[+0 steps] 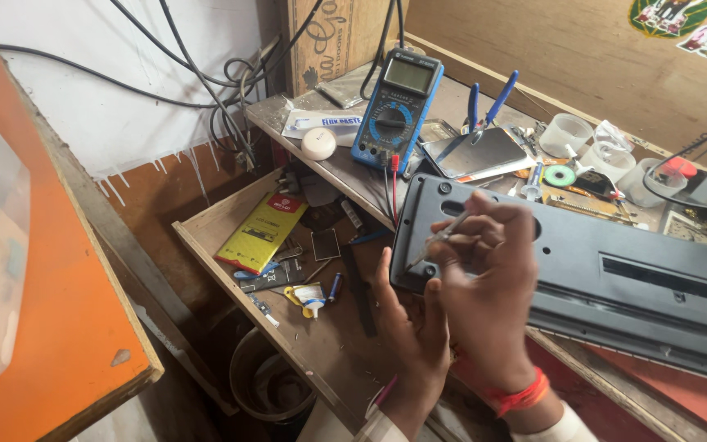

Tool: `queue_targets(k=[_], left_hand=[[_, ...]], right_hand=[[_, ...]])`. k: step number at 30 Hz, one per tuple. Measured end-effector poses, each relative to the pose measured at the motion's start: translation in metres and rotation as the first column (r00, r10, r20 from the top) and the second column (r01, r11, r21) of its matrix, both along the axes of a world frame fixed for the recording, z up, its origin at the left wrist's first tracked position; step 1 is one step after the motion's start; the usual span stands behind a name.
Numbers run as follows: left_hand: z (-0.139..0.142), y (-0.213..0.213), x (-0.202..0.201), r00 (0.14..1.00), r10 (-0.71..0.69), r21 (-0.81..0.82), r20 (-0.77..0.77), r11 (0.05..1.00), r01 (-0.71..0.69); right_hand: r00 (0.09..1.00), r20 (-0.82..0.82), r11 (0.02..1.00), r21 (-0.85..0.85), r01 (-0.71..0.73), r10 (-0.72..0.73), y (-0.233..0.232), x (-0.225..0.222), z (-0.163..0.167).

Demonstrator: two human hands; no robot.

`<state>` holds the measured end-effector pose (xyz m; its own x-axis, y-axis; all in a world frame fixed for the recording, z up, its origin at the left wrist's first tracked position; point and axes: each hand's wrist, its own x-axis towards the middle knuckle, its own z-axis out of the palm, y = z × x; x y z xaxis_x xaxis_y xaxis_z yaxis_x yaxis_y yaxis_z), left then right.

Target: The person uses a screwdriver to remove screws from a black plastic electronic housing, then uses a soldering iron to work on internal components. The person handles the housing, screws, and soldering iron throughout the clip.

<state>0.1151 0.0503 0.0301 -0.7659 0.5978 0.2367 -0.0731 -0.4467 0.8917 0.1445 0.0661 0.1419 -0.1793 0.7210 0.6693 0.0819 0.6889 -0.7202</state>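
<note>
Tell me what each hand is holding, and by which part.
Right hand grips a thin screwdriver by its handle; left hand steadies the long black casing at its near corner.

— What is the wall like?
— The wall is white on top and brown lower down, with white paint drips. Black wires hang on it.
— And the furniture?
— A wooden bench stands by a brown board. An orange table is on the left. A wooden drawer sticks out below.
</note>
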Motion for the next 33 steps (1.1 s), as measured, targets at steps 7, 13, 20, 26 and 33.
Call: queue_targets(k=[7,13,20,26,33], left_hand=[[0.006,0.000,0.002,0.998,-0.069,0.174,0.005,0.983,0.067],[0.016,-0.014,-0.029,0.972,-0.237,-0.162,0.007,0.958,0.235],[0.015,-0.052,-0.128,0.814,-0.298,-0.497,-0.499,0.868,0.013],[0.015,-0.081,-0.141,0.480,-0.588,-0.722,-0.652,0.675,-0.153],[0.001,-0.080,-0.128,0.295,-0.604,-0.668,-0.741,0.709,-0.227]], right_hand=[[0.959,-0.281,0.999,0.050,-0.009,0.023,0.033,0.086,0.024],[0.676,0.435,0.732,0.641,0.232,-0.595,0.050,0.192,0.014],[0.973,0.024,0.973,0.041,0.229,-0.230,0.068,0.240,-0.032],[0.930,0.097,0.935,0.020,0.354,-0.354,0.057,0.241,-0.032],[0.971,-0.237,0.998,0.044,0.049,-0.037,0.070,0.247,-0.034]])
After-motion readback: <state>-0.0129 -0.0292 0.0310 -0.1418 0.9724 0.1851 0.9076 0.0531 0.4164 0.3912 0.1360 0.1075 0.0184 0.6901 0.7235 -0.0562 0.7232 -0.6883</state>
